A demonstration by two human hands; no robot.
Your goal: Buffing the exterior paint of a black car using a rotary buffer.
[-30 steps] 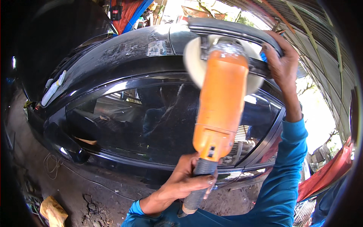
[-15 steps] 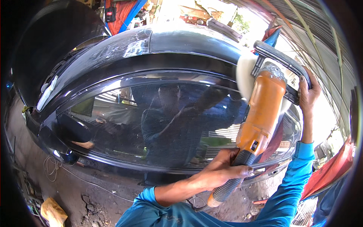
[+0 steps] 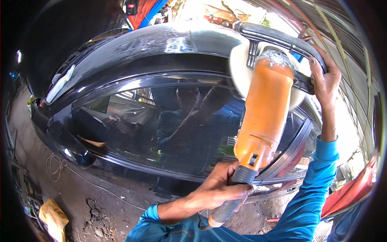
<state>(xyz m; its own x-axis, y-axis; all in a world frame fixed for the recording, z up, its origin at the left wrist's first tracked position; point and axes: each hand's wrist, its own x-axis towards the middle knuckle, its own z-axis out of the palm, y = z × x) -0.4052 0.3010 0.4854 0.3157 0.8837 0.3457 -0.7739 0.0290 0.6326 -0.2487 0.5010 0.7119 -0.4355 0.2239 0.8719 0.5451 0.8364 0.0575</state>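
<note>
An orange and black car polisher slants up and away from me over the side of a dark car. My left hand wraps round its grey ribbed rear grip. On the right, my right hand clasps the end of its black front handle. The white polishing pad is at the roof edge above the side window; the tool's body partly covers it, and I cannot tell how firmly it touches. Whitish smears show on the roof beside a bright reflection.
A white cloth-like item lies by the windshield's base. The side mirror juts out at left. A thin cable trails over the rough ground, near a yellowish sack. A red tarp hangs at right, below corrugated sheeting.
Both hands have shifted left with the polisher, and its pad has moved left along the roof edge. The view has turned slightly, so the car appears farther right.
</note>
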